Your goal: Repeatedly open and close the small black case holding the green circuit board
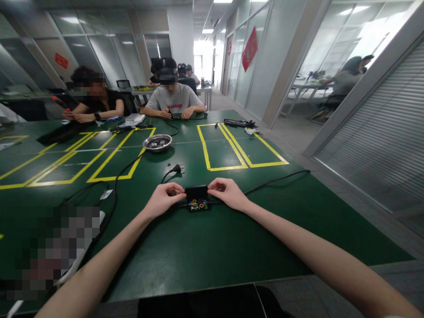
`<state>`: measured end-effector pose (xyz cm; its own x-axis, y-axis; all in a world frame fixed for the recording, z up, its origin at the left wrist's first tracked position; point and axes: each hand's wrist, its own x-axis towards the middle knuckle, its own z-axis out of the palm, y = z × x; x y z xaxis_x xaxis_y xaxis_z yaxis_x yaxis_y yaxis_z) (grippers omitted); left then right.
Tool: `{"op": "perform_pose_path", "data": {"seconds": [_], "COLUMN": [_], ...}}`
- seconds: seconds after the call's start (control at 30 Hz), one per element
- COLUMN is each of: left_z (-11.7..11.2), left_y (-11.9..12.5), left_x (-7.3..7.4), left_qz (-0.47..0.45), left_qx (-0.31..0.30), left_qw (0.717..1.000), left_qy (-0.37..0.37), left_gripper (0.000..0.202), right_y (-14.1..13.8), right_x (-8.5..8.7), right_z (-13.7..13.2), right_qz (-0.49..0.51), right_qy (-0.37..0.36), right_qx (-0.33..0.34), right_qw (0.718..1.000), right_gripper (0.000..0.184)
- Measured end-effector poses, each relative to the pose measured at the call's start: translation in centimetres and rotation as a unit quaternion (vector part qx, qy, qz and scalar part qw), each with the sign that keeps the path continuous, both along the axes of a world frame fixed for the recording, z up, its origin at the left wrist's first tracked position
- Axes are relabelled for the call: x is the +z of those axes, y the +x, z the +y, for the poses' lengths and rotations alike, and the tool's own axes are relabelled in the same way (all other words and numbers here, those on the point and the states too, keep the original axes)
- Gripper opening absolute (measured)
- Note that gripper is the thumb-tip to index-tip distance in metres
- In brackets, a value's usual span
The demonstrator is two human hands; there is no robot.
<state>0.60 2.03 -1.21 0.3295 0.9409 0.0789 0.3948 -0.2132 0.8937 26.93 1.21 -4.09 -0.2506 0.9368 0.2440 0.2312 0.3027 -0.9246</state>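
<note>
A small black power adapter (198,198) lies on the green table (205,247) in front of me, its case open so a circuit board with coloured parts shows. My left hand (164,198) pinches its left end, fingers curled. My right hand (227,193) pinches the right end the same way. A black cable (278,179) runs from the adapter to the right, and another cable with a plug (177,168) lies just beyond it.
A metal bowl (157,142) with small parts stands further back. Yellow tape rectangles (232,150) mark the table. Two people sit at the far side handling things. Black cables trail at the left. The table edge and an aisle are to the right.
</note>
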Motion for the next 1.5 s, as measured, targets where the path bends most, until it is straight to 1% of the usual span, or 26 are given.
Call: {"op": "perform_pose_path", "data": {"seconds": [0.23,0.4,0.5,0.6,0.73,0.8,0.87,0.93,1.03,1.1,1.17,1.23,1.3,1.4,1.5], "left_z": [0.0,-0.1,-0.4,-0.9,-1.1,-1.1,-1.1,-1.2,-1.5,-1.7,-1.8,-1.9,-1.9,-1.9,-1.9], "left_y": [-0.1,-0.5,-0.4,-0.1,0.2,0.2,0.3,0.6,1.1,1.4,1.6,1.6,1.5,1.4,1.4], "left_x": [0.1,0.7,0.9,1.0,0.8,0.6,0.5,0.4,0.3,0.4,0.4,0.4,0.5,0.5,0.4], "left_qz": [0.02,0.033,0.055,0.079,0.09,0.1,0.126,0.164,0.223,0.264,0.294,0.292,0.269,0.244,0.243], "left_qx": [-0.012,-0.059,-0.09,-0.107,-0.113,-0.113,-0.119,-0.126,-0.127,-0.122,-0.122,-0.128,-0.133,-0.139,-0.157], "left_qw": [1.0,0.998,0.994,0.991,0.989,0.986,0.98,0.968,0.949,0.937,0.929,0.932,0.938,0.935,0.919], "left_qy": [0.013,0.007,0.008,0.021,0.04,0.066,0.103,0.142,0.182,0.193,0.187,0.172,0.172,0.216,0.269], "left_gripper": [0.025,0.019,0.02,0.025,0.027,0.025,0.026,0.03,0.032,0.034,0.038,0.041,0.042,0.045,0.045], "right_y": [0.0,0.3,0.5,0.5,0.4,0.3,0.2,0.1,0.1,0.1,0.0,0.0,-0.1,-0.4,-0.6], "right_x": [0.2,1.0,1.3,1.2,1.0,1.0,1.1,1.2,1.6,1.8,2.0,2.2,2.3,2.2,2.0], "right_z": [-0.1,-0.7,-1.0,-1.1,-1.2,-1.3,-1.3,-1.4,-1.5,-1.6,-1.8,-2.0,-2.2,-2.4,-2.5], "right_qz": [-0.014,-0.027,-0.042,-0.072,-0.126,-0.164,-0.202,-0.226,-0.225,-0.216,-0.218,-0.228,-0.232,-0.227,-0.233], "right_qy": [0.017,0.046,0.068,0.09,0.131,0.153,0.167,0.165,0.152,0.15,0.144,0.13,0.112,0.099,0.127], "right_qx": [0.007,0.062,0.094,0.11,0.107,0.099,0.097,0.101,0.111,0.119,0.121,0.118,0.119,0.117,0.099], "right_qw": [1.0,0.997,0.992,0.987,0.977,0.97,0.96,0.955,0.956,0.958,0.958,0.958,0.959,0.962,0.959], "right_gripper": [0.014,0.014,0.015,0.015,0.014,0.019,0.021,0.019,0.02,0.022,0.025,0.027,0.03,0.031,0.028]}}
